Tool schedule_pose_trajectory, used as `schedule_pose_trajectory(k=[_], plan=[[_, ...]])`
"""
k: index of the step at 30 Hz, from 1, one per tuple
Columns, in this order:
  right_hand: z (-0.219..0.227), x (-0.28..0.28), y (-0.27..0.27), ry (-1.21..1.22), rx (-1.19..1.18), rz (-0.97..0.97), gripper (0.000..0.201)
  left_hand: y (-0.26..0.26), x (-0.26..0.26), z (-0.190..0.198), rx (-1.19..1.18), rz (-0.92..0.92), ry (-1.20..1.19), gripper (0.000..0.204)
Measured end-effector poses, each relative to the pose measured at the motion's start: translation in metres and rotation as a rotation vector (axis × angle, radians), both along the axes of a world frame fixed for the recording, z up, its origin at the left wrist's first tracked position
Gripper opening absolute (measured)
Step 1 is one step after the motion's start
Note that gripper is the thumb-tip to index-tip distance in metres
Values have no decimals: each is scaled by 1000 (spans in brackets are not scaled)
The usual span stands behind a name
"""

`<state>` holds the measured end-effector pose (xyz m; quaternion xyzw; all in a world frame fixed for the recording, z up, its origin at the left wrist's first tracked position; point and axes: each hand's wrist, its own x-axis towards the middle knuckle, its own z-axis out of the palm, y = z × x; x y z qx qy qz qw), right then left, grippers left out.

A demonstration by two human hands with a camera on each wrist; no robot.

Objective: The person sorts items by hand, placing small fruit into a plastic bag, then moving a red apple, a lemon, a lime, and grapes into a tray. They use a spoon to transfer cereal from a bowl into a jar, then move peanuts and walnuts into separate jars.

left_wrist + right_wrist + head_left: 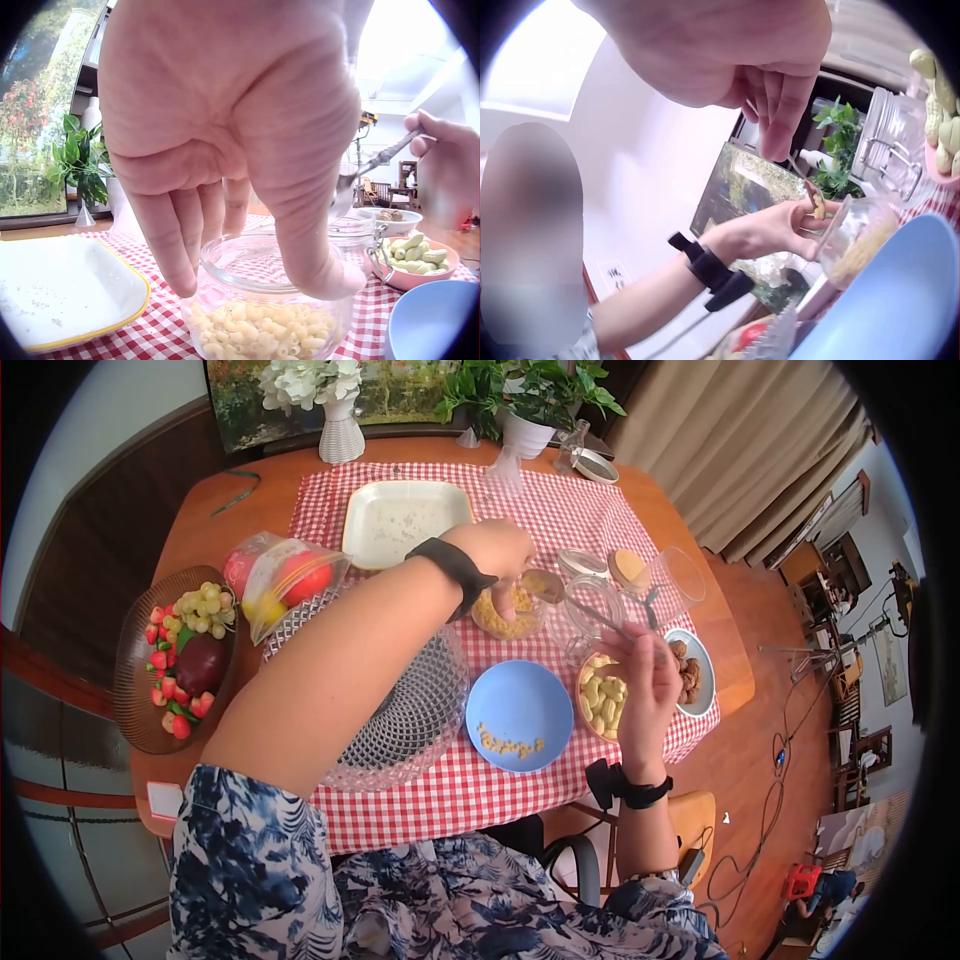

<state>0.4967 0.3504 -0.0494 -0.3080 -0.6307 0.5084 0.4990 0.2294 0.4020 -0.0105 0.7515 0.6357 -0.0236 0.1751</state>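
My left hand (500,560) grips a glass jar (262,300) of macaroni near its rim, thumb on one side and fingers on the other. My right hand (648,685) pinches the handle of a metal spoon (590,610). The spoon's bowl is beside and above the jar's mouth, and pieces of macaroni (819,204) lie in it in the right wrist view. Nearer the body, a blue bowl (520,700) has several small macaroni pieces along its lower inside.
Right of the blue bowl are a bowl of peanuts (602,700), a bowl of walnuts (690,670) and an open clasp jar (590,610). A white tray (400,525) lies behind; at left are a ridged glass plate (430,730), bagged fruit (285,580) and a fruit basket (135,680).
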Motion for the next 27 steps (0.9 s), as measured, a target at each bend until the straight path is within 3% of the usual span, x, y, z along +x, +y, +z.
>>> schedule_pose_trajectory(k=[4, 16, 27], plan=[[-9, 12, -17, -20, 103, -56, 32, -6, 1, 3, -1, 20, 13, 83], [-76, 89, -67, -2, -506, 241, 34, -10, 3, 9, 8, 14, -16, 87], [-77, 95, -72, 86, -643, 173, 34, -6, 3, 7, -47, 41, -19, 91]])
